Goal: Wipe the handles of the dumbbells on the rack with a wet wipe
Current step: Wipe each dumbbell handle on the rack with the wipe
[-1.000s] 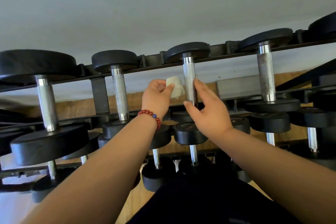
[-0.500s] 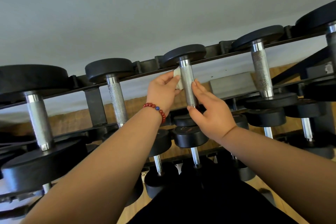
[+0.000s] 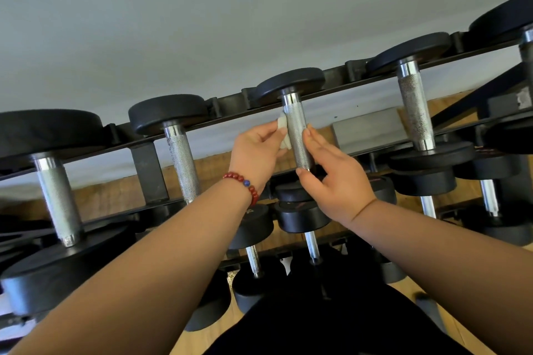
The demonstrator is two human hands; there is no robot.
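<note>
A black rack (image 3: 150, 173) carries rows of black dumbbells with knurled steel handles. My left hand (image 3: 255, 153), with a red bead bracelet at the wrist, pinches a white wet wipe (image 3: 283, 131) and presses it against the left side of the middle top-row dumbbell handle (image 3: 297, 135). My right hand (image 3: 334, 179) lies against the right side of the same handle, fingers straight and thumb under its lower end. Most of the wipe is hidden behind the fingers and the handle.
More top-row dumbbell handles stand left (image 3: 183, 164) and right (image 3: 415, 112) of the middle one, and a thick one at far left (image 3: 56, 199). Lower tiers hold smaller dumbbells (image 3: 302, 216). A grey wall rises behind; wooden floor shows below.
The left hand brought the wipe from beside the handle onto it. The right hand closed in on the handle's right side. The view shifted slightly.
</note>
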